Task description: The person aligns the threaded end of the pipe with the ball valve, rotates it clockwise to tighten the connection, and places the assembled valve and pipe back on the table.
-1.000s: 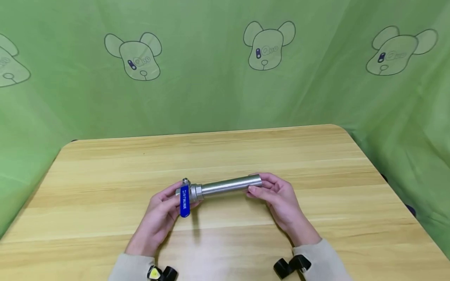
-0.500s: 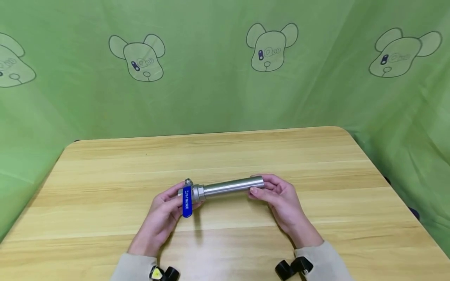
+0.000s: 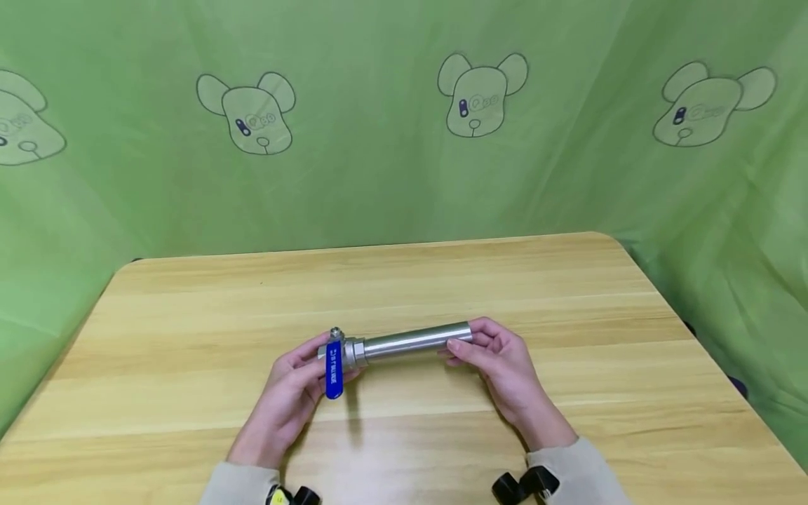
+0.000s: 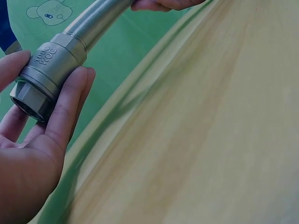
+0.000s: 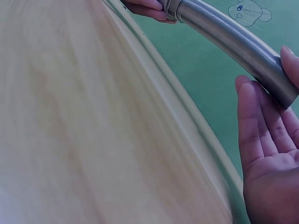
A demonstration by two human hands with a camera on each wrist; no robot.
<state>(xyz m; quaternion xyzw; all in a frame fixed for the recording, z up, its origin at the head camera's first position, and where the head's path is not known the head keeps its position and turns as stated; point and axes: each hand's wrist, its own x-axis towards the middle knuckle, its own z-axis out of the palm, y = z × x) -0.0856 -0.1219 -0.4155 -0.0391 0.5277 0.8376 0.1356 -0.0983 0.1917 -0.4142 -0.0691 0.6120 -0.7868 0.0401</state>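
Note:
A metal ball valve (image 3: 355, 352) with a blue lever handle (image 3: 334, 372) is joined to a straight steel pipe (image 3: 416, 341). My left hand (image 3: 284, 400) grips the valve body, thumb on the near side and fingers beneath. Seen from the left wrist, the valve body (image 4: 51, 65) reads "1000 WOG" and its open end faces my palm. At the pipe's other end, my right hand (image 3: 508, 372) holds it between thumb and fingers. In the right wrist view the pipe (image 5: 238, 42) lies over those fingers, with the thumb on top. Both hands hold the piece above the table, right end slightly higher.
A wood-grain table (image 3: 189, 315) with rounded far corners lies under the hands. Green curtain (image 3: 379, 175) printed with bear-head outlines hangs behind it and along the sides. Black devices (image 3: 527, 484) are strapped at both wrists, over light sleeves.
The whole head view has shifted slightly. Both hands keep holding the valve and pipe in nearly the same place, with the right fingers moved a little at the pipe end.

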